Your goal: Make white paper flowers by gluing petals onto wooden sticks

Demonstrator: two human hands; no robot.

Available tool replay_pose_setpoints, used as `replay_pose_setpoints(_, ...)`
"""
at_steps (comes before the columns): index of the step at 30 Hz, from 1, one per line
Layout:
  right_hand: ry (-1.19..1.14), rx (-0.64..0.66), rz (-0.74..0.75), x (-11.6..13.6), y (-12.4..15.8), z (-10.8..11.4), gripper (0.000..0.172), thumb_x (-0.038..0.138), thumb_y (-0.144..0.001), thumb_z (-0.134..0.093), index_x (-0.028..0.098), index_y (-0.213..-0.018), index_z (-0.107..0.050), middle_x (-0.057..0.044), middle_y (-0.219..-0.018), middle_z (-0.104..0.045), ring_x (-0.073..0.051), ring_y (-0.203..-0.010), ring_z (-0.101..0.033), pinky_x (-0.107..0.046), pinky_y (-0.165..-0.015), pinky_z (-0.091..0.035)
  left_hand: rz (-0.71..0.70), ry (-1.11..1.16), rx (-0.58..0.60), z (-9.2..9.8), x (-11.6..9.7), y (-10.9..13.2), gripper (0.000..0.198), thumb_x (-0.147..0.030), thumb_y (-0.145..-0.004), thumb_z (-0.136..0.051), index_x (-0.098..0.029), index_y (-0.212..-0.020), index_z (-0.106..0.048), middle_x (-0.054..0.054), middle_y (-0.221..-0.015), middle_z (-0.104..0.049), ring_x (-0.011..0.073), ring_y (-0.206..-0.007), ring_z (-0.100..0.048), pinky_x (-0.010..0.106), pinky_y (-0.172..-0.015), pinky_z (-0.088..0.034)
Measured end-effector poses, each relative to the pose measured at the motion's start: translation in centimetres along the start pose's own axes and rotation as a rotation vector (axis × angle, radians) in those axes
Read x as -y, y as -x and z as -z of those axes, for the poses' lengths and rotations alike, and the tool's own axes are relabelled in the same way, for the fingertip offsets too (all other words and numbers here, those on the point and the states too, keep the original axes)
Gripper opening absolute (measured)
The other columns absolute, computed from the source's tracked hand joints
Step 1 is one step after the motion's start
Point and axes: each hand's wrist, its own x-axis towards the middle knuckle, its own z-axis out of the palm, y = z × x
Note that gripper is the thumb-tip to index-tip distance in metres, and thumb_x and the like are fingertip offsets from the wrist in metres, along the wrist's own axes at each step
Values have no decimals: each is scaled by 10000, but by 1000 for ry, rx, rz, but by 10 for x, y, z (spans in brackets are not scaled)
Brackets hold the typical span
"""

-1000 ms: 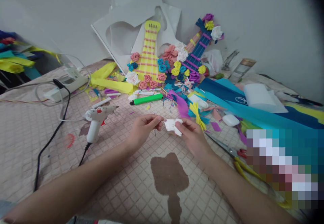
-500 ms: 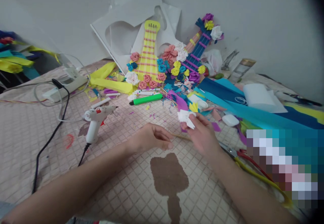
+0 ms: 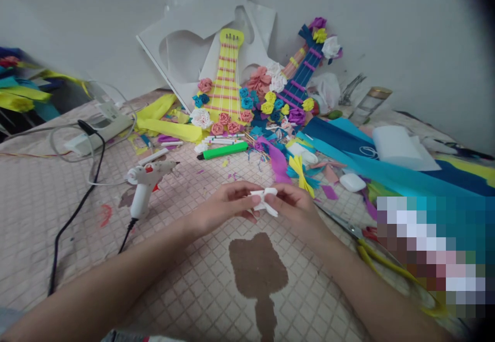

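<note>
A small folded piece of white paper (image 3: 265, 200) is pinched between both hands above the table. My left hand (image 3: 228, 202) grips its left side with thumb and fingers closed. On its right side, my right hand (image 3: 296, 205) presses it with the thumb in front and the fingers behind. Some of the paper is hidden by the fingers. Just beyond my right hand lie a purple paper strip (image 3: 279, 164) and a twisted yellow paper piece (image 3: 301, 175). Scissors (image 3: 353, 229) rest beside my right forearm.
A white glue gun (image 3: 143, 192) with a black cord stands at left, near a power strip (image 3: 96, 135). A green marker (image 3: 225, 150) lies ahead. Behind it lean a yellow paper guitar (image 3: 226, 84) and a blue one (image 3: 303, 79). Blue crepe paper (image 3: 386, 169) covers the right side.
My right hand has brought the white paper left and slightly down, and my left hand has closed on it too. The yellow paper piece now shows more fully behind my right hand.
</note>
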Motion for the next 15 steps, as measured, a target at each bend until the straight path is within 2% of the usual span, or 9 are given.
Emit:
replay_pose_setpoints(3, 34, 14, -2, 1, 1, -2, 185, 356, -704, -696, 184, -703, -629, 29, -596, -559, -88, -549, -481, -221, -513, -375, -25, -71, -45, 0, 1, -1, 247, -232, -689, -722, -149, -910, -653, 17, -772, -641, 93, -625, -573, 251, -635, -469)
replay_pose_setpoints(6, 46, -1, 6, 1, 1, -3, 175, 358, -708, -686, 188, -716, -640, 19, -629, -585, -102, -581, -511, -234, -548, -405, -46, -83, -77, 1, 3, -2, 181, -232, -704, -704, -133, -850, -663, 14, -729, -639, 92, -631, -569, 241, -645, -462)
replay_pose_setpoints(11, 42, -47, 3, -2, 0, -4, 176, 369, -702, -690, 199, -737, -663, 7, -687, -615, -114, -636, -531, -241, -588, -424, -65, -29, -134, -1, 5, -2, 163, -232, -691, -714, -140, -819, -673, 7, -754, -642, 85, -643, -563, 233, -661, -457)
replay_pose_setpoints(15, 16, -64, -7, -5, 0, -4, 176, 373, -698, -696, 203, -733, -665, 7, -688, -607, -116, -646, -524, -243, -596, -424, -43, 51, -126, 0, 5, -3, 159, -227, -686, -716, -140, -813, -676, 15, -785, -653, 97, -678, -583, 253, -702, -461)
